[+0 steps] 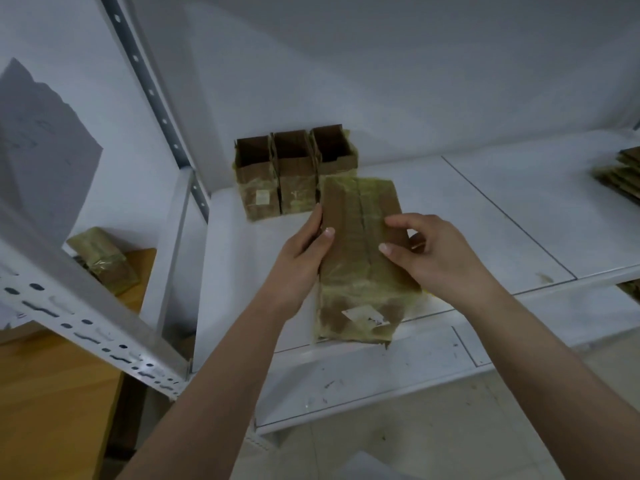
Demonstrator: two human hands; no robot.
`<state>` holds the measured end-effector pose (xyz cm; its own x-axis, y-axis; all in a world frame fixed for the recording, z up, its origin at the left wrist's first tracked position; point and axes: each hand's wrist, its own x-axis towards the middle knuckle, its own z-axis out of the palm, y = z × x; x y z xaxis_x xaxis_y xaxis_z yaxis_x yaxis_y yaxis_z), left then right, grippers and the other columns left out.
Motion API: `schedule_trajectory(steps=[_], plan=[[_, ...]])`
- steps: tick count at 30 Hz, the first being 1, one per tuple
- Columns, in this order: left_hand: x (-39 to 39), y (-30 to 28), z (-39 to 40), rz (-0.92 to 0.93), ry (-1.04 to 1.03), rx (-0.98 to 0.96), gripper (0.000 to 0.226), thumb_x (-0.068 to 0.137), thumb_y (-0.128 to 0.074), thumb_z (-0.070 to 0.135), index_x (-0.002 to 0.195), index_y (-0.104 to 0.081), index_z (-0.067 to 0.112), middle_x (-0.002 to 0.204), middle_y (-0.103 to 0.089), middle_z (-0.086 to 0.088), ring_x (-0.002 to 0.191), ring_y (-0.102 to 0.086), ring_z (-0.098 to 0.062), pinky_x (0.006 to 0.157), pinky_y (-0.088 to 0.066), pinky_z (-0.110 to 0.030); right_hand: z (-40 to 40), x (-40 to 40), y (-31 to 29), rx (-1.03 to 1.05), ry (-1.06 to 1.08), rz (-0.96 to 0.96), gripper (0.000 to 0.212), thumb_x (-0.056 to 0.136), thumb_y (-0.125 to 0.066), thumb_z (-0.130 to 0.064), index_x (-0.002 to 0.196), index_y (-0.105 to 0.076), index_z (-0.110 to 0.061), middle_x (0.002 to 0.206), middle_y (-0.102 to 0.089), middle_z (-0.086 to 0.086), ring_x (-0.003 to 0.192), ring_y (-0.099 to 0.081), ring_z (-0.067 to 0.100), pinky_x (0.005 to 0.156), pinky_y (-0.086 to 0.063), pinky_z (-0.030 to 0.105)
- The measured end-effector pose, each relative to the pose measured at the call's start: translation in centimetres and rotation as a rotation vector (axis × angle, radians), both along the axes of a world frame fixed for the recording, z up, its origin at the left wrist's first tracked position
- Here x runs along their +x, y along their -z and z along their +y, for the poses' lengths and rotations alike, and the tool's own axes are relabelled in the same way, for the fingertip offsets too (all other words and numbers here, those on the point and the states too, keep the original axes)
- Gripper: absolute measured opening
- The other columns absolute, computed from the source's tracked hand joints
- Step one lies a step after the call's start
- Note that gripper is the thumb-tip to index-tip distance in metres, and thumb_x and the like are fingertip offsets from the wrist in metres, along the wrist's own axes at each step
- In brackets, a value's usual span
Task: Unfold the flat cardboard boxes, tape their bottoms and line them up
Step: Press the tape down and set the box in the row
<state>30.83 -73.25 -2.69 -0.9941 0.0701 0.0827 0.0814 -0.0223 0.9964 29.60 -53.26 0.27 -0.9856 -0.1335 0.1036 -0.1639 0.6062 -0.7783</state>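
While both hands hold it above the front of the white shelf [485, 216], the cardboard box [360, 258] shows its closed end with old yellowish tape across it. The left hand [301, 261] grips the box's left edge, thumb on top. The right hand [440, 258] pinches the right side, thumb and forefinger pressed on the flaps. Behind it three opened boxes [294, 168] stand in a row against the wall, touching one another. A stack of flat boxes [620, 174] lies at the shelf's far right. Another taped box [104, 261] rests on a wooden table [52, 393] at left.
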Motion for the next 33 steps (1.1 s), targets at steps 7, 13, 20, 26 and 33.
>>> schedule_trajectory(steps=[7,13,20,26,33], plan=[[0.8,-0.6,-0.2,0.103,-0.176,-0.186,0.036,0.092,-0.063,0.036,0.128,-0.062,0.031,0.131,-0.059,0.009,0.125,-0.054,-0.009,0.099,-0.05,-0.03,0.3,0.9,1.4,-0.119,0.02,0.158,0.041,0.081,-0.068,-0.048,0.12,-0.063,-0.038,0.127,-0.054,-0.006,0.106,-0.057,0.007,0.086,-0.045,0.014],[4.3,-0.6,0.1,0.324,-0.153,-0.383,0.031,0.07,-0.071,0.051,0.1,-0.07,0.041,0.136,-0.052,0.009,0.127,-0.049,-0.003,0.095,-0.046,-0.014,0.7,3.5,2.5,-0.134,-0.118,0.296,0.035,0.077,-0.063,-0.062,0.109,-0.066,-0.047,0.137,-0.054,-0.01,0.125,-0.046,0.02,0.103,-0.041,0.034],[5.3,1.0,1.1,0.352,-0.154,-0.353,0.035,0.076,-0.072,0.028,0.11,-0.07,0.025,0.138,-0.055,0.0,0.138,-0.04,-0.011,0.11,-0.041,-0.043,0.4,4.1,3.9,-0.002,-0.139,0.5,0.043,0.081,-0.066,-0.045,0.114,-0.072,-0.019,0.131,-0.062,0.0,0.118,-0.048,0.029,0.103,-0.037,0.02],[4.7,2.2,2.5,0.625,-0.306,-0.421,0.022,0.083,-0.067,0.013,0.102,-0.072,0.001,0.104,-0.072,-0.009,0.106,-0.067,-0.014,0.11,-0.039,-0.052,-0.3,3.9,4.5,0.042,-0.126,0.808,0.024,0.088,-0.065,-0.02,0.102,-0.076,-0.005,0.109,-0.072,0.006,0.102,-0.065,0.028,0.076,-0.053,0.044],[5.1,2.2,1.5,0.46,-0.191,-0.337,0.031,0.087,-0.064,0.017,0.118,-0.064,0.016,0.132,-0.06,-0.002,0.14,-0.038,-0.015,0.116,-0.032,-0.045,0.6,4.2,5.2,-0.161,-0.139,0.587,0.037,0.083,-0.071,-0.016,0.117,-0.068,-0.001,0.123,-0.066,0.004,0.125,-0.055,0.023,0.106,-0.042,0.025]])
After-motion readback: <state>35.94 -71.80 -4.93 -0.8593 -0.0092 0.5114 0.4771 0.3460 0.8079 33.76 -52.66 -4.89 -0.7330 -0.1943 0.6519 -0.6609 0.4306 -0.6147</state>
